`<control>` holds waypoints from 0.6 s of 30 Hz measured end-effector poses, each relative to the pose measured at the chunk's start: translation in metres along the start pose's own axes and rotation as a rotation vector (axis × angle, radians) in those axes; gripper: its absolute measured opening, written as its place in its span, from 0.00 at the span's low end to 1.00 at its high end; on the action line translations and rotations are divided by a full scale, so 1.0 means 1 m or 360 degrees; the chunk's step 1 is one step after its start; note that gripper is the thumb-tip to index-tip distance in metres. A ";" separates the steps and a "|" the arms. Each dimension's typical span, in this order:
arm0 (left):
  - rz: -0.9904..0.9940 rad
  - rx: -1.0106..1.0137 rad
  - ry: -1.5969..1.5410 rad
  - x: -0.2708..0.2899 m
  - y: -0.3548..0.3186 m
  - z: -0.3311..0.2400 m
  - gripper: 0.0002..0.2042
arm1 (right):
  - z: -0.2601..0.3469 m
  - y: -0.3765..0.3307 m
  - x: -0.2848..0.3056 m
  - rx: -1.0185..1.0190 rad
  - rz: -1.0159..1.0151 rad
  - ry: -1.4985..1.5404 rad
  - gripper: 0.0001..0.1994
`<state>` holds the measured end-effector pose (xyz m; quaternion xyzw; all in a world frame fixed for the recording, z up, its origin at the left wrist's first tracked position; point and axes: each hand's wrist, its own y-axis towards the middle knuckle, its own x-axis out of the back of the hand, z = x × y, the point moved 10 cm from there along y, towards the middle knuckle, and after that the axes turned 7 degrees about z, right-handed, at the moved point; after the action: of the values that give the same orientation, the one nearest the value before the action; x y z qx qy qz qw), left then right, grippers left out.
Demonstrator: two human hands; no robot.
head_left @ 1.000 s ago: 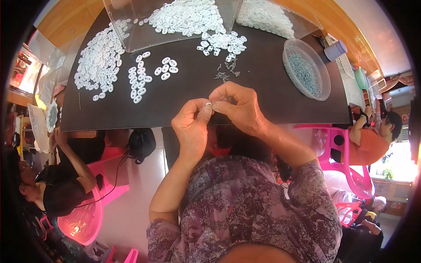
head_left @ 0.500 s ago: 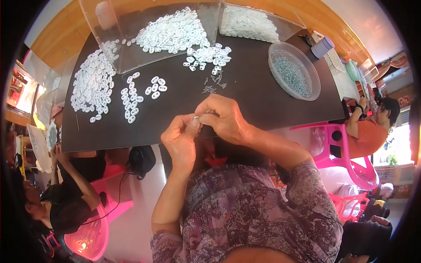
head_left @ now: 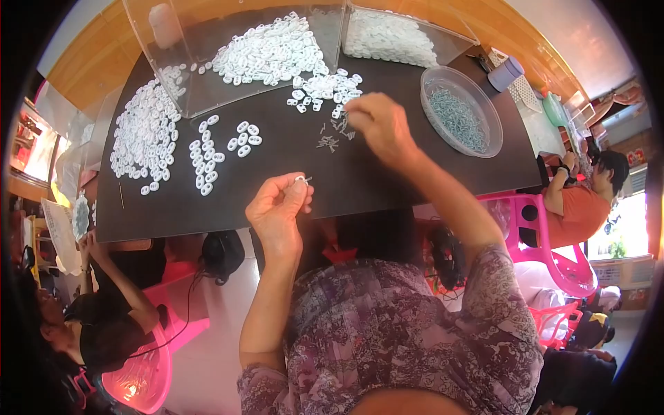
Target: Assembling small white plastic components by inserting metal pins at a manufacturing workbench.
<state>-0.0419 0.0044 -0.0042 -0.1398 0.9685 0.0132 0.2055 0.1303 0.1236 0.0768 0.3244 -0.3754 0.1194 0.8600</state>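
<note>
My left hand (head_left: 277,207) is closed in a pinch over the table's near edge, holding a small white plastic piece (head_left: 299,179) with a thin metal screw (head_left: 308,179) sticking out to the right. My right hand (head_left: 380,124) reaches farther out, palm down with bent fingers; they are blurred, and what they hold, if anything, is hidden. Its fingertips are beside a small scatter of loose screws (head_left: 328,143) and a heap of white two-hole pieces (head_left: 325,88).
Oval two-hole pieces (head_left: 205,155) lie in a cluster at left, near a bigger heap (head_left: 144,131). Clear bins (head_left: 190,111) stand behind. A round clear tub (head_left: 495,131) of screws and a purple-lidded container (head_left: 506,74) are at right. Co-workers sit on both sides.
My right hand has left the left one and moved away and to the right, to the loose screws and white pieces. My left hand has dropped back slightly, still pinching the white piece.
</note>
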 end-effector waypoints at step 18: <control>0.0055 -0.0026 0.0063 -0.004 0.002 -0.002 0.05 | -0.044 0.011 -0.008 0.0219 0.0020 -0.0622 0.07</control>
<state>-0.0397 0.0073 -0.0010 -0.1249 0.9745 0.0219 0.1849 0.1446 0.1608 0.0540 0.3970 -0.5281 0.0849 0.7458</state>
